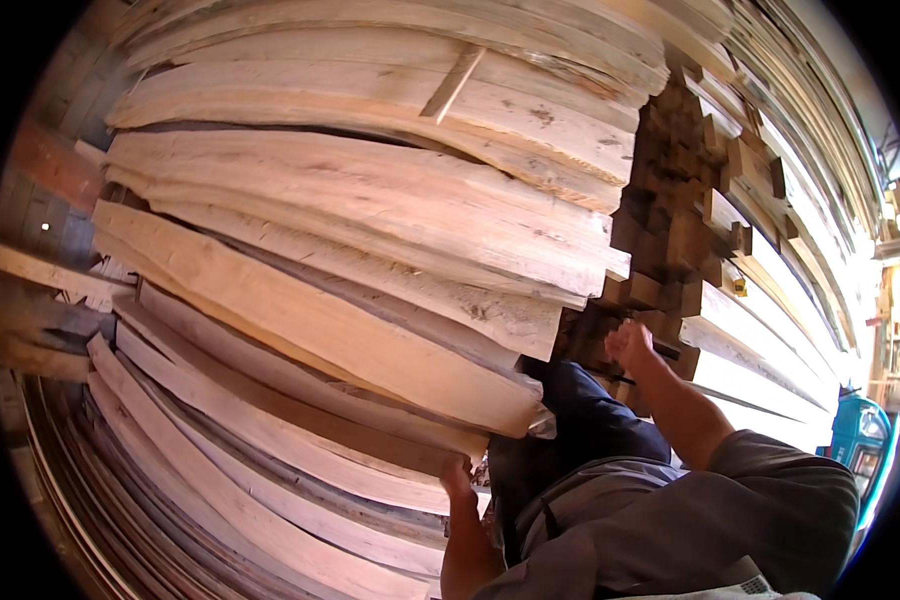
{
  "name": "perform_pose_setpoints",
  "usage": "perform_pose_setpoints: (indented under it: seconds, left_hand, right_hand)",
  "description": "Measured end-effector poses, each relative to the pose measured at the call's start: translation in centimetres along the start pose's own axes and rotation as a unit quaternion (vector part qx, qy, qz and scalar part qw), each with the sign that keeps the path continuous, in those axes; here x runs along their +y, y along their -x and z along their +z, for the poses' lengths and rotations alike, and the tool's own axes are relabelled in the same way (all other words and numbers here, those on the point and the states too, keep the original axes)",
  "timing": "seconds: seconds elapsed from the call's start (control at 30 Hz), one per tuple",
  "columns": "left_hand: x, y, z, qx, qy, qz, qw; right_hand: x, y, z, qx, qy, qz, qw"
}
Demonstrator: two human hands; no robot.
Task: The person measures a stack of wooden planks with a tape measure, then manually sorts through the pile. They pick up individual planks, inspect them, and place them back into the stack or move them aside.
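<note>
My left hand point(457, 477) is at the near end of a narrow brownish board point(370, 440), its fingers closed on that end; part of the grip is hidden. Just above it lies a wide, pale plank point(320, 325) with a wavy edge, its near end by my legs. My right hand point(630, 345) is raised over the dark gap beside the stack, fingers curled closed. Whether anything is inside that hand cannot be made out. A small loose strip of wood point(454, 84) rests across the upper planks.
Several rough planks point(360, 195) are layered to the left and ahead. Block ends of other stacked timber point(685, 215) stand in shadow on the right, with long bright boards point(770, 290) beyond. A teal machine or case point(858, 437) sits at the far right.
</note>
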State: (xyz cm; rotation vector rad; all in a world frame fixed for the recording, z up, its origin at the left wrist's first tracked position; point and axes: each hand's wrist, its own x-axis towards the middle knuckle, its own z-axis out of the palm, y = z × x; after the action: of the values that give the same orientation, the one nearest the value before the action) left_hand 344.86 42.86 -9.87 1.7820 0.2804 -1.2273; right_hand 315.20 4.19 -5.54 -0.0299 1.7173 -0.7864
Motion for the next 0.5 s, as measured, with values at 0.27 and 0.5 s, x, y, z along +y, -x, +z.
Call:
perform_pose_setpoints:
  seconds: [0.27,0.5]
  left_hand:
    - [3.7,1.6,2.4,0.061,0.074,-0.037,0.995]
    - [12.4,3.6,16.8,-0.062,0.086,0.018,0.994]
  right_hand:
    - [-11.5,-4.0,7.7,0.016,0.157,-0.173,0.972]
    - [-12.7,-5.8,10.0,-0.151,0.155,-0.074,0.973]
